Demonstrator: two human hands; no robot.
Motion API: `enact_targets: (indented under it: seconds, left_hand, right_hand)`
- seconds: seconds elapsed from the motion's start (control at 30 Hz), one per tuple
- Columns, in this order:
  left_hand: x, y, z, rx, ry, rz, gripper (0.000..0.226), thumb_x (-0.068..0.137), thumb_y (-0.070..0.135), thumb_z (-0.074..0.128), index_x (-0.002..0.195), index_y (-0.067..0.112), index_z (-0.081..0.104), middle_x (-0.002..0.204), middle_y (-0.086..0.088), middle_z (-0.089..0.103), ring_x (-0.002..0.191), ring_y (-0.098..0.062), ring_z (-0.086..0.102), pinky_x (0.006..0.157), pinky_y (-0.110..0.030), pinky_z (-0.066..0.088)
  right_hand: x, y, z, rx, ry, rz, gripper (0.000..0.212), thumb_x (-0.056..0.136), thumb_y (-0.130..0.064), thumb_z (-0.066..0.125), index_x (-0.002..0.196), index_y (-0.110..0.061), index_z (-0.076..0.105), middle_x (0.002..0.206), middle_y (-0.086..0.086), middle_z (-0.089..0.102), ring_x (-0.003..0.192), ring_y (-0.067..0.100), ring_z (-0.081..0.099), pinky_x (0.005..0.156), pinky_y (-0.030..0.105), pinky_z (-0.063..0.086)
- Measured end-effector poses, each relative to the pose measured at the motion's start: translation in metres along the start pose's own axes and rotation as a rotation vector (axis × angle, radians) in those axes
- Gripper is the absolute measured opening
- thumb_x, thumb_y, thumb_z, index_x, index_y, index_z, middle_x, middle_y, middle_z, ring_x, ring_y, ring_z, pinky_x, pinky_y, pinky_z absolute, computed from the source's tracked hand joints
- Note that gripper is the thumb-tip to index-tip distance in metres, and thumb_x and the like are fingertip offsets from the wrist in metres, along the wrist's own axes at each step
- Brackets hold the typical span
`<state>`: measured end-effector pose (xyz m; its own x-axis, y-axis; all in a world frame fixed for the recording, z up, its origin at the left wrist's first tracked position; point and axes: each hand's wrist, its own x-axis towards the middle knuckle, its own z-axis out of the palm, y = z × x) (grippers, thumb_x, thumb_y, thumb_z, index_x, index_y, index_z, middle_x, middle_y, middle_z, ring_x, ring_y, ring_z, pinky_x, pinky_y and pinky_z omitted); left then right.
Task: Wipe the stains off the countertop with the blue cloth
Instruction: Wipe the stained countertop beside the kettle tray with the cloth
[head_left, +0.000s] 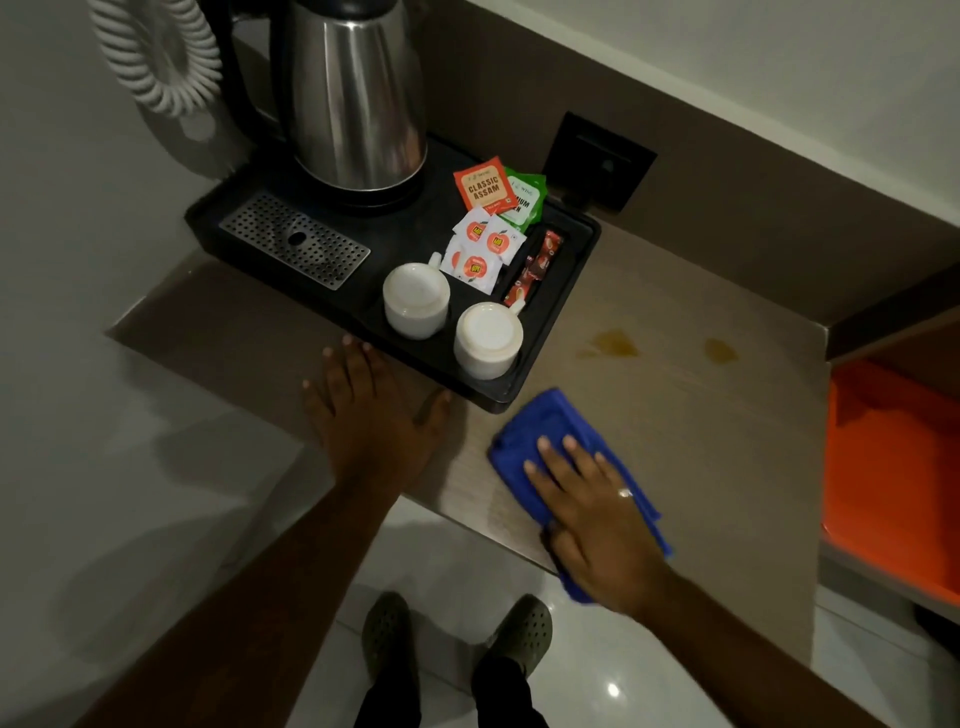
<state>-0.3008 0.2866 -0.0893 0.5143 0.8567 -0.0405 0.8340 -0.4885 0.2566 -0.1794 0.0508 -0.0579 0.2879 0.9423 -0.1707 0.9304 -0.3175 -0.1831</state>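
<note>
A black tray (545, 332) sits at the back left of the brown tabletop (701, 415). On it stands a steel kettle (358, 104), beside a perforated metal drip grid (293, 240). At the tray's front, two white cups (415, 299) rest upside down, side by side. Behind them lies a loose pile of white sachets (480, 249), with an orange tea packet (480, 187) and a green packet (530, 200) leaning further back. A narrow compartment along the tray's right side holds red stick sachets (535, 265).

The blue cloth (535, 431) lies on the tabletop near its front edge, just beside the tray's front corner. The right hand (592, 509) lies flat on the cloth, fingers spread, pressing it down; a ring shows on one finger. The left hand (369, 410) rests palm-down on the tabletop, fingers spread, its fingertips touching the tray's front edge.

Two yellowish stains (615, 343) mark the tabletop to the right of the tray, beyond the cloth and apart from it. An orange surface (883, 467) lies lower at far right.
</note>
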Motion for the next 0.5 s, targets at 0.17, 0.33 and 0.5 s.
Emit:
enact_targets:
  seconds: [0.17, 0.33, 0.5]
  left_hand:
    - [0.001, 0.0, -0.001, 0.001, -0.001, -0.002, 0.107, 0.08, 0.079, 0.03, 0.151, -0.001, 0.023, 0.16, -0.025, 0.024, 0.148, -0.044, 0.019, 0.115, -0.064, 0.011]
    - [0.001, 0.002, -0.002, 0.011, -0.016, -0.008, 0.107, 0.08, 0.078, 0.03, 0.152, -0.002, 0.022, 0.161, -0.025, 0.02, 0.149, -0.043, 0.017, 0.115, -0.064, 0.009]
    - [-0.001, 0.003, -0.005, 0.039, -0.019, -0.014, 0.104, 0.08, 0.072, 0.037, 0.152, -0.002, 0.021, 0.162, -0.024, 0.018, 0.149, -0.043, 0.015, 0.116, -0.065, 0.011]
  right_hand:
    - [-0.031, 0.076, -0.022, 0.131, 0.037, 0.236, 0.064, 0.085, -0.036, 0.033, 0.146, -0.023, 0.023, 0.157, 0.005, 0.018, 0.146, 0.029, 0.01, 0.113, 0.062, 0.021]
    - [0.039, 0.002, -0.007, 0.163, 0.186, 0.801, 0.063, 0.091, -0.035, 0.033, 0.149, -0.018, 0.015, 0.16, 0.01, 0.008, 0.146, 0.032, 0.001, 0.117, 0.054, 0.007]
    - [0.038, -0.072, 0.012, 0.091, 0.117, 0.412, 0.067, 0.086, -0.038, 0.032, 0.15, -0.023, 0.015, 0.16, 0.004, 0.007, 0.146, 0.026, -0.003, 0.117, 0.049, 0.003]
